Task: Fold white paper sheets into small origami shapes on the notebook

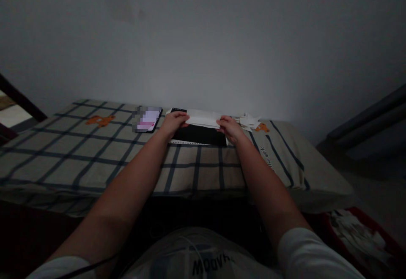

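Stretched between my two hands is a white strip of paper (203,118), held just over a flat black sheet (199,135) with a white dotted edge. My left hand (175,122) pinches the strip's left end between thumb and fingers. At the other end, my right hand (231,127) grips it the same way, close to the black sheet's right edge. Both hands partly cover the sheet's sides. Just right of my right hand lies a loose pile of white paper pieces (249,121).
A phone (147,119) with a lit, partly blurred screen lies left of my hands. The checked cloth (127,160) covers the table, which stands against a grey wall (203,50). At the lower right, a red container (353,211) holds white scraps.
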`<action>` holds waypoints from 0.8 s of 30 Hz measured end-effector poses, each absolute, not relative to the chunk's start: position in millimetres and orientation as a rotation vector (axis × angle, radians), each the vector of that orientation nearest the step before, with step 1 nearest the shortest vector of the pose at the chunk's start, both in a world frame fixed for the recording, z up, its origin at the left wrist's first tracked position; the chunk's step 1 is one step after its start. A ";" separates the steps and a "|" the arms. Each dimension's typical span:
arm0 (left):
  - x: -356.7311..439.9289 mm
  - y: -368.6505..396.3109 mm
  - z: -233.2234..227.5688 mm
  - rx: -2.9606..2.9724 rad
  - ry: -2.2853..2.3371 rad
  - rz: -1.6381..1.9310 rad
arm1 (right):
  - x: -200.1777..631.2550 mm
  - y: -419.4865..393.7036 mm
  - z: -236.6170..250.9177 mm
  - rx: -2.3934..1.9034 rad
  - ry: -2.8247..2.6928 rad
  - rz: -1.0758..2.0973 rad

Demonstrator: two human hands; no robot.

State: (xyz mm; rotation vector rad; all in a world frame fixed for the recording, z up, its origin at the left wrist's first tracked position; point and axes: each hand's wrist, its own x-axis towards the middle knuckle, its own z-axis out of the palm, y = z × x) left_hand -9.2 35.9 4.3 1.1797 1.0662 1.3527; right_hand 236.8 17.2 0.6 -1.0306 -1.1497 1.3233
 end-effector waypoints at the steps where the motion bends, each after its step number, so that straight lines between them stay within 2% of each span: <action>1: -9.5 36.5 4.2 1.165 1.056 1.355 | 236.9 17.9 0.5 -1.018 -1.140 1.322; 11: -12.7 38.2 5.2 0.990 0.979 1.361 | 234.4 17.6 -4.0 -0.955 -1.248 1.358; 24: -4.3 35.6 10.4 0.864 0.997 1.286 | 227.1 23.5 -18.0 -1.134 -1.574 0.954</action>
